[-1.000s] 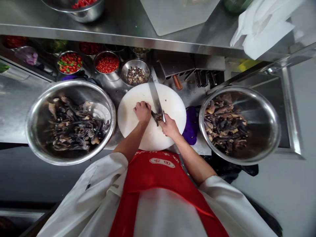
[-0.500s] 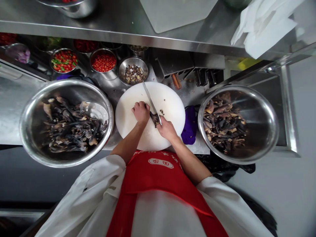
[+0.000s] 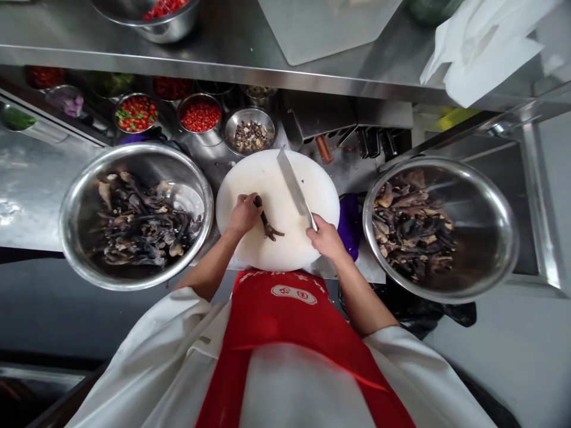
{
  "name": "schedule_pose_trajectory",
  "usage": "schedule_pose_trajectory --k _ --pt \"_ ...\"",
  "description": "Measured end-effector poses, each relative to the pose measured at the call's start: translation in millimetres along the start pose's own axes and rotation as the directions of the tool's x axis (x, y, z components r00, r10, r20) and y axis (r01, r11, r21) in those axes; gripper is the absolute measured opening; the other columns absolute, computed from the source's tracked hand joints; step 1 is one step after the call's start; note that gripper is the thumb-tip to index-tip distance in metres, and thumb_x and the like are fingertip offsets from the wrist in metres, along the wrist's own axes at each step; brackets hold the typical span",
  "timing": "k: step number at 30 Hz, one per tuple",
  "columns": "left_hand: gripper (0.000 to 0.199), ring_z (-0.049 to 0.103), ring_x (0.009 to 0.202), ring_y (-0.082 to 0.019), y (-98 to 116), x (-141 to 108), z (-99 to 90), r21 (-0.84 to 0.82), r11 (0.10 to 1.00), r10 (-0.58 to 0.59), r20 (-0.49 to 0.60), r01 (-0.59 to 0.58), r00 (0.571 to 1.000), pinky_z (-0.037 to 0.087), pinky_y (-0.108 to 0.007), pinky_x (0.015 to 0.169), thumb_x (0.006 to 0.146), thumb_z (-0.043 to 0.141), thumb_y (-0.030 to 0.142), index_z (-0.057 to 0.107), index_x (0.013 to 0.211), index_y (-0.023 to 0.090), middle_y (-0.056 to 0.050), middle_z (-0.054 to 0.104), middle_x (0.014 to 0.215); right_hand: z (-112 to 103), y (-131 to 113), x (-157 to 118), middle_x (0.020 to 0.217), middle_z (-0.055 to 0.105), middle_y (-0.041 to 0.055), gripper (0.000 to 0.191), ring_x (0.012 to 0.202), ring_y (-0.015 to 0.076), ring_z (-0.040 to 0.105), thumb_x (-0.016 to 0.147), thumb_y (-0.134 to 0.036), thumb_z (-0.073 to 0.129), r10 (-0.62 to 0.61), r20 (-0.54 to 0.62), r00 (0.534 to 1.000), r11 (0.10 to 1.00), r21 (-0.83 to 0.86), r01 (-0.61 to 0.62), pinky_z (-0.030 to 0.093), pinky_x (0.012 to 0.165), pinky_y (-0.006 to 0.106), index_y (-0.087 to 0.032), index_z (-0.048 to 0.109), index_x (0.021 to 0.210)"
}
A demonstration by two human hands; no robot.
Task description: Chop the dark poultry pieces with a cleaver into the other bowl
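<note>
On the round white cutting board (image 3: 241, 178), my left hand (image 3: 245, 213) is closed on the upper end of a dark bird's foot (image 3: 266, 226), whose spread toes point down and to the right. My right hand (image 3: 324, 235) grips the handle of a cleaver (image 3: 293, 182) over the board's right half. The blade points up and to the left, apart from the foot. A big steel bowl (image 3: 71, 249) left of the board and another steel bowl (image 3: 499, 249) to its right both hold many dark pieces. Small dark scraps lie near the blade.
Behind the board stand small bowls of chopped red peppers (image 3: 200, 115) and a bowl of mixed bits (image 3: 251, 135). A knife rack (image 3: 325, 116) sits under the steel shelf (image 3: 223, 68). A purple cloth (image 3: 349, 226) lies between the board and the right bowl.
The cleaver and my right hand have moved right, away from the dark foot. My left hand has shifted slightly left and down with the foot, now clear of the blade. The view has shifted.
</note>
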State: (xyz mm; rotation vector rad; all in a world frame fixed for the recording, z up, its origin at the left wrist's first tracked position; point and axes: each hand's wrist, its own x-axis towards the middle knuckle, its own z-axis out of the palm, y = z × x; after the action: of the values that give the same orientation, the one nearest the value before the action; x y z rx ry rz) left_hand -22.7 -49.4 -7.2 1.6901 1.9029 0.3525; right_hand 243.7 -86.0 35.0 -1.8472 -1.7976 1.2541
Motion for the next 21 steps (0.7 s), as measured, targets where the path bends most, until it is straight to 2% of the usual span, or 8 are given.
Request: schedule_pose_trajectory --k 3,7,9,12,15,16,18,21 --pt "0.048 0.061 0.097 -0.023 7 8 1.4 0.065 0.998 -0.005 0.022 0.004 1.0 0.05 -0.036 0.09 0.083 0.059 0.031 0.053 0.13 0.022 -0.012 0.048 0.124 8 1 -22 0.053 0.057 -0.0054 0.042 0.044 0.0144 0.055 0.079 -0.025 0.046 0.057 0.085 0.995 0.993 0.094 -0.065 0.044 0.049 0.023 -0.022 0.058 0.12" --pt "0.03 0.059 0.102 -0.022 8 16 -0.8 0.075 0.976 0.197 0.104 -0.205 0.975 0.047 -0.034 0.095 0.085 0.051 0.021 0.065 0.111 0.019 -0.011 0.05 0.124 12 14 -46 0.048 0.052 -0.0082 0.042 0.039 0.0137 0.052 0.081 -0.028 0.045 0.117 0.157 0.981 0.971 0.188 -0.146 0.041 0.043 0.022 -0.022 0.055 0.121" --pt "0.023 0.059 0.098 -0.02 3 18 -5.4 0.029 0.969 0.237 0.161 -0.245 0.958 0.047 -0.032 0.094 0.082 0.053 0.019 0.067 0.099 0.017 -0.01 0.057 0.111 12 22 -54 0.048 0.051 -0.0089 0.041 0.039 0.0135 0.051 0.082 -0.029 0.045 0.128 0.175 0.976 0.959 0.227 -0.167 0.04 0.042 0.021 -0.021 0.053 0.121" --pt "0.011 0.06 0.08 -0.018 -8 17 -12.5 -0.075 0.986 0.159 0.199 -0.147 0.967 0.051 -0.03 0.079 0.074 0.06 0.021 0.066 0.083 0.017 -0.005 0.061 0.083 15 29 -61 0.05 0.051 -0.0092 0.037 0.04 0.0132 0.052 0.083 -0.029 0.045 0.132 0.183 0.974 0.954 0.243 -0.175 0.043 0.045 0.021 -0.021 0.052 0.117" --pt "0.012 0.059 0.065 -0.014 -18 3 -13.0 -0.283 0.959 -0.012 0.044 0.024 0.999 0.051 -0.027 0.065 0.079 0.056 0.027 0.061 0.084 0.017 -0.002 0.06 0.074 17 32 -63 0.055 0.054 -0.0079 0.034 0.044 0.0134 0.055 0.085 -0.031 0.045 0.149 0.207 0.967 0.946 0.255 -0.201 0.044 0.047 0.022 -0.022 0.05 0.118" --pt "0.014 0.059 0.066 -0.014 -20 -4 -10.9 -0.338 0.939 -0.079 -0.059 0.055 0.995 0.051 -0.027 0.066 0.081 0.054 0.029 0.06 0.086 0.017 -0.002 0.06 0.076 18 32 -63 0.058 0.056 -0.0072 0.034 0.046 0.0134 0.056 0.085 -0.032 0.045 0.166 0.213 0.963 0.941 0.259 -0.22 0.044 0.047 0.022 -0.022 0.049 0.118" --pt "0.015 0.06 0.073 -0.014 -24 -23 -3.4 -0.365 0.928 -0.175 -0.259 0.071 0.95 0.052 -0.028 0.072 0.083 0.053 0.03 0.059 0.089 0.018 -0.004 0.06 0.084 18 32 -63 0.064 0.058 -0.0055 0.032 0.047 0.0132 0.056 0.086 -0.033 0.046 0.203 0.213 0.956 0.932 0.257 -0.255 0.043 0.046 0.021 -0.023 0.048 0.116" --pt "0.012 0.059 0.086 -0.016 -27 -52 11.7 -0.271 0.962 -0.132 -0.364 0.031 0.922 0.051 -0.031 0.08 0.078 0.059 0.024 0.061 0.089 0.018 -0.007 0.058 0.096 20 29 -62 0.064 0.058 -0.0042 0.03 0.048 0.0142 0.056 0.087 -0.035 0.044 0.209 0.167 0.964 0.954 0.182 -0.239 0.043 0.047 0.022 -0.022 0.049 0.114"
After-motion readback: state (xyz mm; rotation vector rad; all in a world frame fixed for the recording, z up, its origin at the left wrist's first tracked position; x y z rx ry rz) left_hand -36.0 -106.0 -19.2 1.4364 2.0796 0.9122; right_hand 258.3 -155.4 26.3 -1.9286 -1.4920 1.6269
